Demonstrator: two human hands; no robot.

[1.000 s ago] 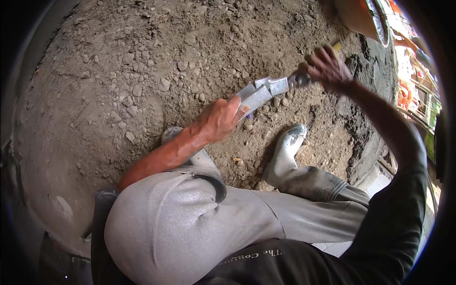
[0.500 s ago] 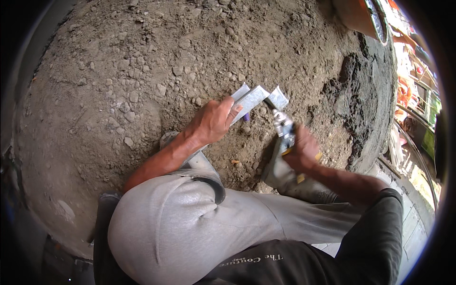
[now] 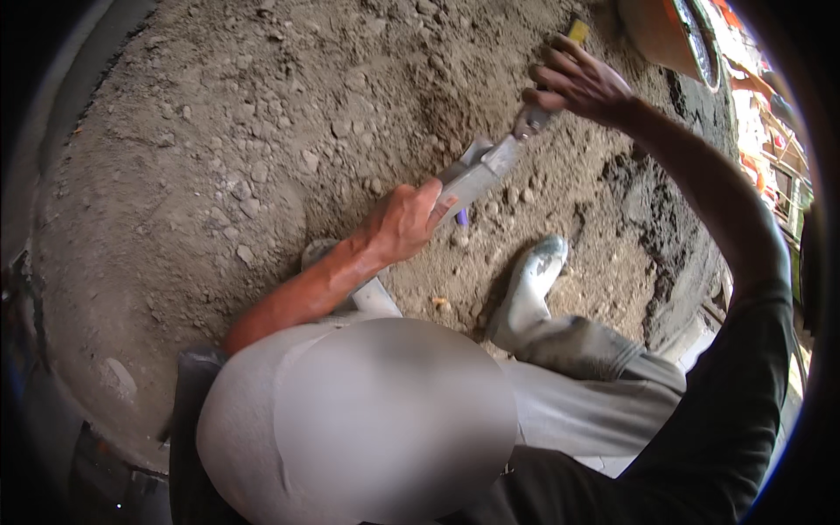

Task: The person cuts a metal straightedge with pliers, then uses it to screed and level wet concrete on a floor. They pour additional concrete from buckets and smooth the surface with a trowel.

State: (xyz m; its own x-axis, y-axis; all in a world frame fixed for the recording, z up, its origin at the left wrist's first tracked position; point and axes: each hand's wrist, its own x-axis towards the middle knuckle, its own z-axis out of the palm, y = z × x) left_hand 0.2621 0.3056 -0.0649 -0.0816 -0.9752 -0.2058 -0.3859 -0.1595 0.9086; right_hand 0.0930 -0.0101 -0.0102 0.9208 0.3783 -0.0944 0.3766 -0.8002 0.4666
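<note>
My left hand [image 3: 404,220] is closed around the near end of a galvanized metal channel [image 3: 479,182], thumb on top and fingers at its far side. The channel slants away to the right, just above the soil. In my raised right hand [image 3: 584,83], slightly smeared by motion, is a pair of snips; a yellow handle end [image 3: 578,32] sticks out past the fingers. The silvery head of the snips [image 3: 528,122] meets the channel's far end. Whether its jaws are open there I cannot make out.
Loose, stony soil [image 3: 236,140] spreads around the work. A small purple object [image 3: 461,216] lies beneath the channel. My pale boot [image 3: 534,276] stands to the right. Dark wet mortar [image 3: 669,206] lies farther right, and an orange-brown bucket [image 3: 656,39] stands at the far right.
My right hand has moved with the snips from the channel's near right side to beyond its far end. My left hand still grips the channel. A bent flap at its end has changed position.
</note>
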